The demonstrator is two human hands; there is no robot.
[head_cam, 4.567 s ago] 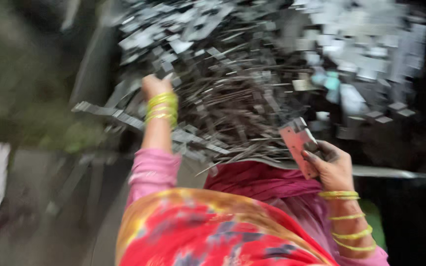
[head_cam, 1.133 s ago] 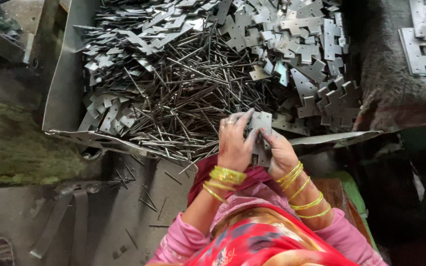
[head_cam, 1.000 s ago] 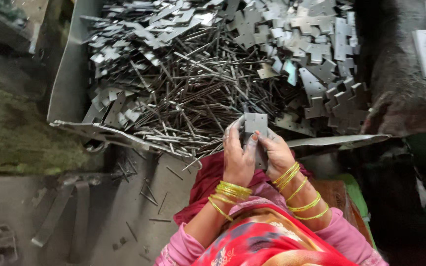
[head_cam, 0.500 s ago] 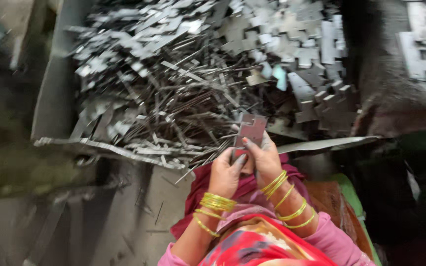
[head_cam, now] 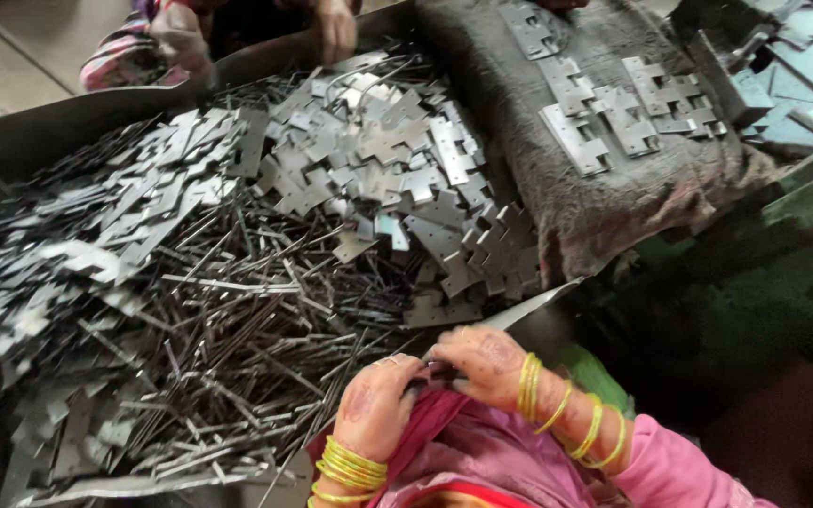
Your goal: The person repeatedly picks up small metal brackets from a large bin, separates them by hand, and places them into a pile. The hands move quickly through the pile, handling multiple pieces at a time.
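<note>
Both of our hands meet at our lap: our left hand (head_cam: 376, 406) and right hand (head_cam: 482, 359) pinch a small metal piece (head_cam: 422, 369), mostly hidden. Heaped pins (head_cam: 237, 310) and hinge plates (head_cam: 378, 160) in the tray (head_cam: 39, 122) look unsorted; a few plates (head_cam: 613, 113) lie on the cloth (head_cam: 604, 216).

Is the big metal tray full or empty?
Full. The metal tray is heaped with thin metal pins and flat cut plates, covering nearly all its bottom.
</note>
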